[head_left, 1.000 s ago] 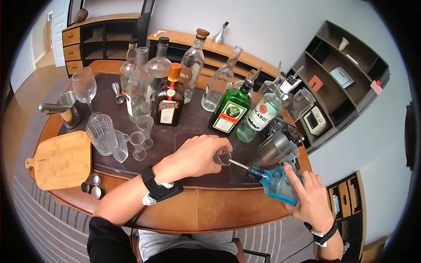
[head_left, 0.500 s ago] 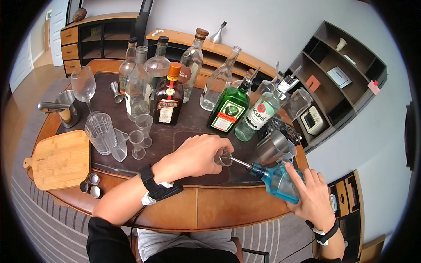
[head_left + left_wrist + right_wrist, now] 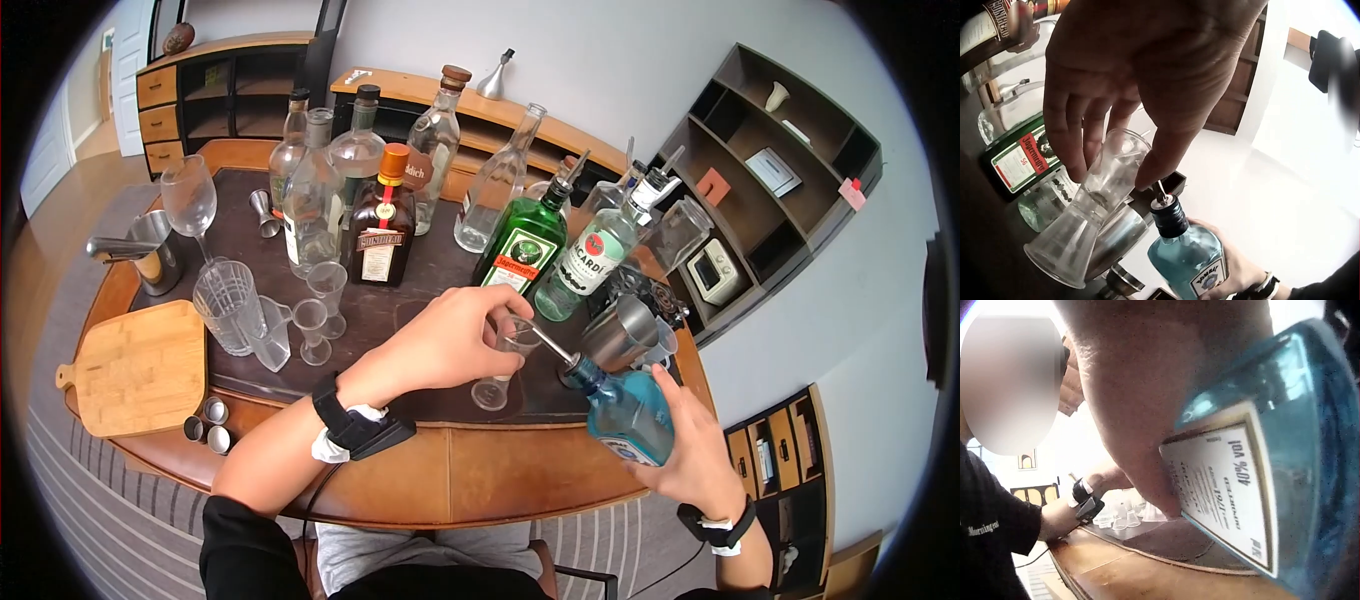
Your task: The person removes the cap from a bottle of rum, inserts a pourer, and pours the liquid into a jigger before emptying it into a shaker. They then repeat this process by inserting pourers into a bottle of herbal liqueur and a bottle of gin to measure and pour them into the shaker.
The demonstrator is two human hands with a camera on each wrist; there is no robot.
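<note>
The left hand (image 3: 440, 335) pinches a clear double-ended glass jigger (image 3: 491, 391) near its upper cup, holding it close to upright over the dark desk mat. In the left wrist view the jigger (image 3: 1075, 240) hangs between thumb and fingers. The right hand (image 3: 695, 440) grips a blue bottle (image 3: 635, 412), tilted, its metal spout (image 3: 550, 342) reaching the jigger's upper rim. A white label on the blue bottle (image 3: 1229, 487) shows in the right wrist view. Whether liquid flows from the spout, I cannot tell.
Behind the hands stand a green bottle (image 3: 522, 240), a white-labelled bottle (image 3: 585, 270) and several others. A metal shaker (image 3: 620, 335) is beside the blue bottle. Small glasses (image 3: 312, 325), a tumbler (image 3: 225, 310) and a wooden board (image 3: 140, 365) lie to the left.
The jigger has turned more upright, its lower cup now showing below the left hand. The blue bottle has tipped to a more upright angle, its base moving down and left, spout still at the rim.
</note>
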